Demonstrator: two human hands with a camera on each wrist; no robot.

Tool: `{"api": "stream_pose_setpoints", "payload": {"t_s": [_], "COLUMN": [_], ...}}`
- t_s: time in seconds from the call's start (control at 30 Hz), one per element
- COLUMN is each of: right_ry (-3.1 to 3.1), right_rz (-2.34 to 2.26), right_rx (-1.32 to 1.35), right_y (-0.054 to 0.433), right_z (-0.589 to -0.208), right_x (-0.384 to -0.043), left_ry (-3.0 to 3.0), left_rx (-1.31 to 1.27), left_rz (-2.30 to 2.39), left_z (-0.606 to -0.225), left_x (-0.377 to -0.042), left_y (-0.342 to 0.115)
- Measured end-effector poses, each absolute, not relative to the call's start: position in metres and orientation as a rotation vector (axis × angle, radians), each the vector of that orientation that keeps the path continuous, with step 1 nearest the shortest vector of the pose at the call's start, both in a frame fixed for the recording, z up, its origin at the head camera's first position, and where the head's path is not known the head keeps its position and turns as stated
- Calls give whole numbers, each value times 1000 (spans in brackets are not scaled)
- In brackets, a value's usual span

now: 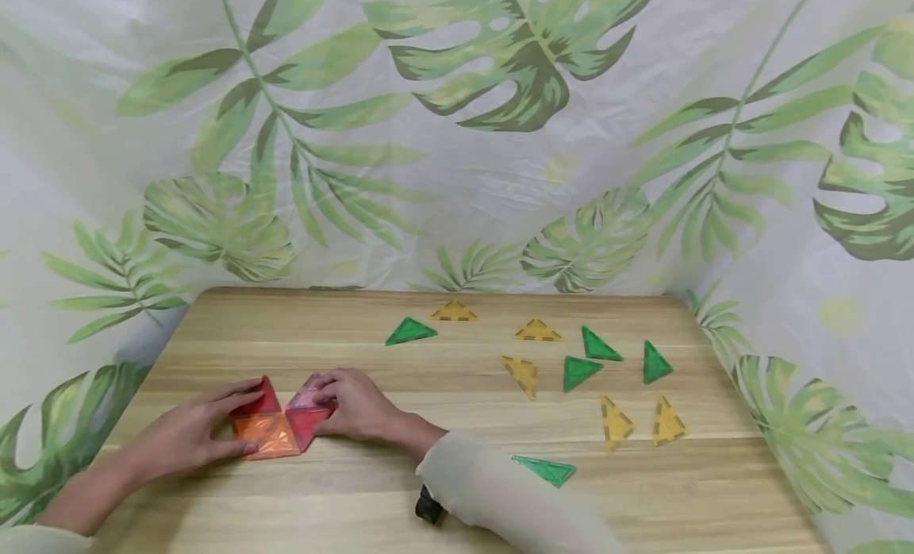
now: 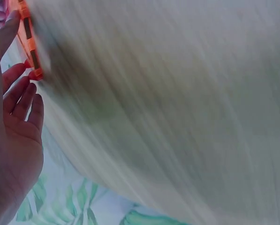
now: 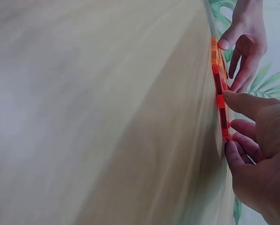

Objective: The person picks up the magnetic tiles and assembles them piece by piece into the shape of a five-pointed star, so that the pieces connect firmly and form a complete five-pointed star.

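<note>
On the left part of the table, flat translucent magnetic tiles lie edge to edge: orange triangle tiles [image 1: 266,438], a red triangle tile [image 1: 266,397] behind them, another red triangle tile [image 1: 305,424] to the right and a pinkish-purple tile [image 1: 304,396] behind that. My left hand [image 1: 189,423] spans the left side, extended fingers on the rear red tile and thumb on the orange. From the right, my right hand [image 1: 360,405] grips the right red and pinkish tiles, its thumb at the near edge and curled fingers at the far side. Its fingertips partly hide the pinkish tile.
Several loose green triangle tiles [image 1: 582,372] and yellow triangle tiles [image 1: 538,330] are scattered over the middle and right of the wooden table [image 1: 343,498]. One green tile [image 1: 546,470] lies just beyond the right sleeve [image 1: 507,482]. A leaf-patterned cloth [image 1: 457,197] surrounds the table.
</note>
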State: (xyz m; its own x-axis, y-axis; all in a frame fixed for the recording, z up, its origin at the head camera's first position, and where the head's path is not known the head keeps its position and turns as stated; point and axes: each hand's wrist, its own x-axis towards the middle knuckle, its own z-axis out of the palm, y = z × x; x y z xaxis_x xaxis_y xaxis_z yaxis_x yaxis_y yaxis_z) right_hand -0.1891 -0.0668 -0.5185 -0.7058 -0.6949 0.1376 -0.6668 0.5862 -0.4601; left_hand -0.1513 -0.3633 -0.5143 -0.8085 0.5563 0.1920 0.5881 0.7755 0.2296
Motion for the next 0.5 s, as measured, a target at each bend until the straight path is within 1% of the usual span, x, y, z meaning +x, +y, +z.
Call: {"api": "stream_pose_setpoints", "payload": {"t_s": [0.27, 0.5], "right_ry": [2746, 2691], "right_rz": [-774, -803], "right_rx": [-1177, -1139], "right_y": [-88, -85], "right_z": [-518, -515], "right_x": [-189, -188], "left_ry": [-2773, -2752], "left_rx": [-959, -982], "left_rz": [-473, -487], "left_z": [-513, -512], "left_x": [-154, -154], "left_y": [-385, -388]}}
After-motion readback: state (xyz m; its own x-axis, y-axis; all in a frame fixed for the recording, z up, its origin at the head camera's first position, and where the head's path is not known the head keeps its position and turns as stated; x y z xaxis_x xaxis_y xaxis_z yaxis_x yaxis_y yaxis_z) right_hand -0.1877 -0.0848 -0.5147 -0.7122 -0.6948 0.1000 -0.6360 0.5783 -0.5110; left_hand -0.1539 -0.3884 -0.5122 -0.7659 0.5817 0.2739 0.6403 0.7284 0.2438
